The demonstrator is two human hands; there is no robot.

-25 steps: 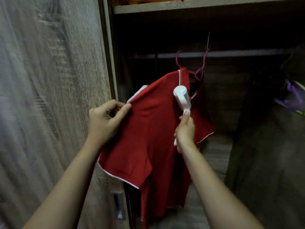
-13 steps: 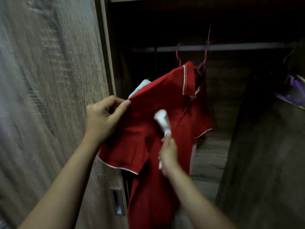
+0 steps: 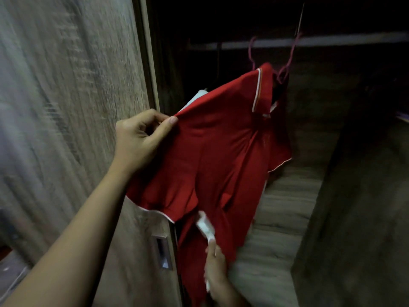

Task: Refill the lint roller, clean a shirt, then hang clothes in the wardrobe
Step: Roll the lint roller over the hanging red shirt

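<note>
- White lint roller (image 3: 205,227), smeared by motion blur, lies against the lower front of the red shirt (image 3: 221,140), just below the sleeve hem. The right hand (image 3: 215,271) is curled round its handle, one finger reaching up toward the roller head.
- Change: one second earlier the roller head stood at the collar, and half a second ago at mid-chest. It now sits low on the body of the shirt, so this reads as a single downward stroke along one strip of cloth.
- The left hand (image 3: 141,140) pinches the shoulder of the shirt between thumb and curled fingers and draws the cloth taut toward the door. This grip is unchanged across the three views.
- The shirt hangs on a pink hanger (image 3: 285,69) hooked over the rail (image 3: 309,42) inside the wardrobe. A pale garment (image 3: 194,98) shows just behind its shoulder.
- Judgement: the cleaning step is under way and this stroke is near its lower end. The roller must probably be lifted and returned to the top for a neighbouring strip. The far sleeve and side appear untreated.
- At left stands the wood-grain wardrobe door (image 3: 66,107) with its recessed handle (image 3: 162,253).
</note>
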